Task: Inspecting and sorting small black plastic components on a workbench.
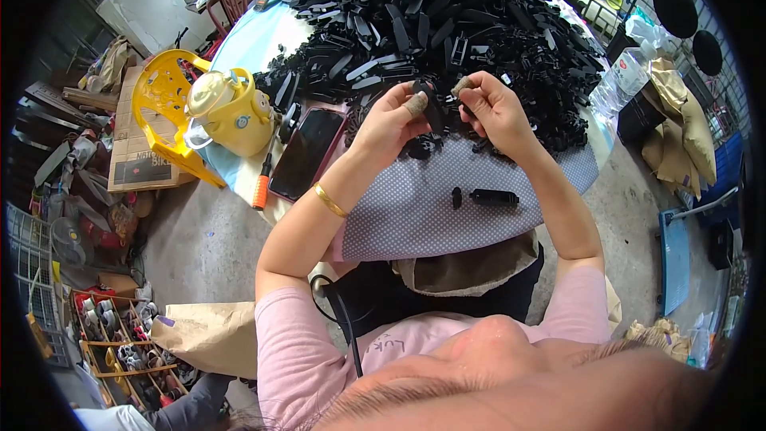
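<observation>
My left hand (391, 121) is closed around a black, elongated plastic piece (433, 112), above the near edge of a large pile of similar black plastic parts (423, 24). To its right, my right hand (496, 114) has its fingertips pinched together; whatever they hold is too small to make out. Brownish wrapping covers my left thumb (416, 104) and a right fingertip (460, 86). Below the hands, on a grey patterned cloth (415, 215), lie a longer black part (494, 197) and a small black piece (456, 197).
Left of my forearm lie a phone (309, 152) and an orange-handled tool (261, 187). A yellow jug (231, 116) stands beside them, near a yellow plastic chair (155, 116). Plastic bottles (622, 80) are at the right. A paper bag (207, 335) and another person's sleeve (191, 411) are lower left.
</observation>
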The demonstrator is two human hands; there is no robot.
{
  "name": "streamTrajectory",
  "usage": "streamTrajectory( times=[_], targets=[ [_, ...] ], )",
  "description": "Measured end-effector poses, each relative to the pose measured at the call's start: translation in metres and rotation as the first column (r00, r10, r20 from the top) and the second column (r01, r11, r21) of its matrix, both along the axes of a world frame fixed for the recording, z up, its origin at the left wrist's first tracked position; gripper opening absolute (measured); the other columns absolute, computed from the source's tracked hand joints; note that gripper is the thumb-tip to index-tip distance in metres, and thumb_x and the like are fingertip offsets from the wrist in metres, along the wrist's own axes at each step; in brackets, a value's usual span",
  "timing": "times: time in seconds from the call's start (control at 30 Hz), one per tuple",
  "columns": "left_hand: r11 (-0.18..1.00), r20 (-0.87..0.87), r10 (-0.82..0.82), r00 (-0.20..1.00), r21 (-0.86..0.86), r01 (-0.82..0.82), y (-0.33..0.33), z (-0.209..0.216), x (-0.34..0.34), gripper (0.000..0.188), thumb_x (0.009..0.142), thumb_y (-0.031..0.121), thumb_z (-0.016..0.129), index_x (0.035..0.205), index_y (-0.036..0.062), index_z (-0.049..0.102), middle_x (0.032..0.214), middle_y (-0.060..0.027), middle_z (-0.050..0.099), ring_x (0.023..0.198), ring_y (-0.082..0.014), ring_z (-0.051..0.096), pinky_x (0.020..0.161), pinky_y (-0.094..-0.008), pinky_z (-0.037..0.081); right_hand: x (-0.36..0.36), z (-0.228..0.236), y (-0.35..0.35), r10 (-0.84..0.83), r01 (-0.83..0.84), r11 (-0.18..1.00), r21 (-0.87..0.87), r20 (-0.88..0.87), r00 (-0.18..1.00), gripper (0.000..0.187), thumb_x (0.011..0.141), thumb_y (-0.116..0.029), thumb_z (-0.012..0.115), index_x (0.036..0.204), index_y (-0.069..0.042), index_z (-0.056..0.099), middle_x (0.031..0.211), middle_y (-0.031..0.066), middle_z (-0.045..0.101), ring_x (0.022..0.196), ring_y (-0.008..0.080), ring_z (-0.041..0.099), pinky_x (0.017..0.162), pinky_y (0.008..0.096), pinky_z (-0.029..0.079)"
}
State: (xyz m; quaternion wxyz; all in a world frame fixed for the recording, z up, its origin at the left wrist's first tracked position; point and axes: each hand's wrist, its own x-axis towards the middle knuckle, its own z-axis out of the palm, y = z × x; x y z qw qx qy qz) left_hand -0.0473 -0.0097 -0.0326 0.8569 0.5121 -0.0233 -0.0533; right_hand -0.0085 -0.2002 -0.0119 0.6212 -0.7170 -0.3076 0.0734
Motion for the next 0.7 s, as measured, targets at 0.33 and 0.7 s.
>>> streamTrajectory(
  times=[0.33,0.7],
  targets=[
    [0.999,-0.028,-0.039,0.999,-0.004,0.039,-0.001,-0.006,0.0,0.027,0.092,0.015,0.052,0.117,0.0034,0.049,0.102,-0.0062,0.058,0.089,-0.0138,0.06,0.075,-0.027,0.052,-0.003,-0.006,0.004,0.034,-0.036,0.999,0.011,0.153,0.988,0.023,0.088,-0.009,0.058,0.107,0.002,0.061,0.077,0.0043,0.059,0.064,0.0088,0.056,0.056,0.0211,0.046],
    [1.0,-0.022,0.029,0.999,0.009,-0.029,-0.005,0.003,-0.007,0.027,0.092,0.015,0.053,0.116,0.0024,0.049,0.101,-0.0047,0.056,0.082,-0.011,0.059,0.069,-0.023,0.051,-0.01,-0.003,0.017,-0.227,0.215,0.972,0.092,0.59,0.775,0.012,0.08,-0.005,0.065,0.09,0.002,0.064,0.076,0.0105,0.06,0.062,0.0192,0.059,0.054,0.0258,0.045]
  ],
)
